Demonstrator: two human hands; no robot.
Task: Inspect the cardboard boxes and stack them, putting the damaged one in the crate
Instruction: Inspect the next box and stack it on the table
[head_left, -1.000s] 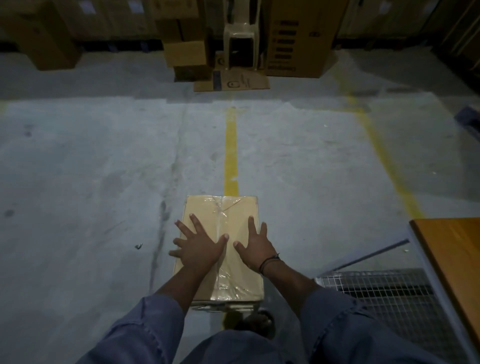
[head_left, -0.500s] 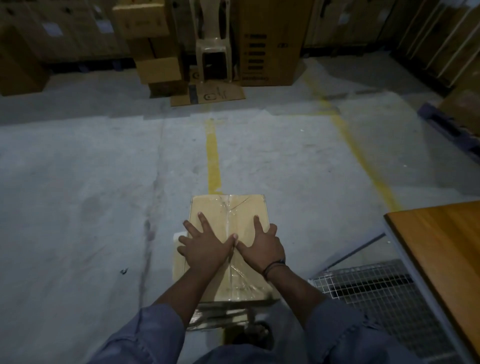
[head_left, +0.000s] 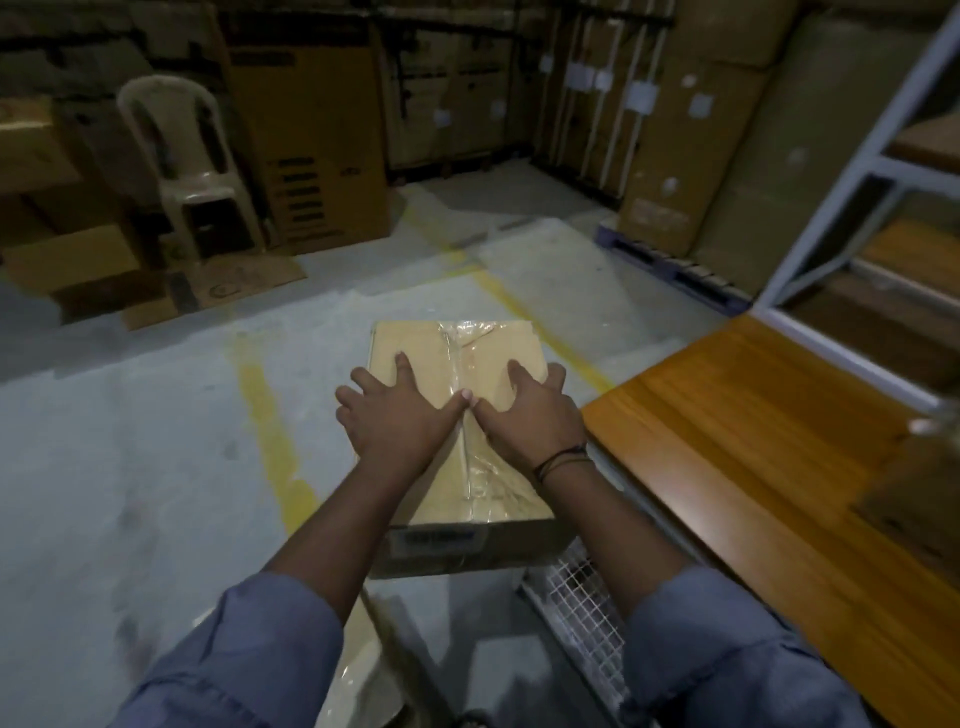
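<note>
cardboard box (head_left: 457, 348) sits dead centre, long axis running away from the camera, clear tape seam (head_left: 467, 473) down the top, printed label (head_left: 440, 543) on the near face; left hand (head_left: 395, 415) and right hand (head_left: 530, 415) both lie flat on the lid with fingers spread, thumbs almost meeting over the seam, gripping nothing, just pressing; read: mid-task, looks like this box is being seated or checked on a stack, since a second tan surface (head_left: 353, 670) shows below the near edge, probably another box, can't confirm; wire crate (head_left: 576, 597) is just right of the box, tucked under the wooden table (head_left: 753, 457); nothing seen going into it yet, so the damaged-box step is judged as still to do; lid shows wrinkled tape but no obvious crush or tear; unknowns: far and side faces of the box hidden, palms cover mid-lid, crate interior mostly blocked by the right sleeve (head_left: 717, 649) and the box, stack height cut off at the bottom edge, label text unreadable, light is poor; plastic chair (head_left: 192, 156) and big cartons (head_left: 311, 140) stand well apart at the back
</note>
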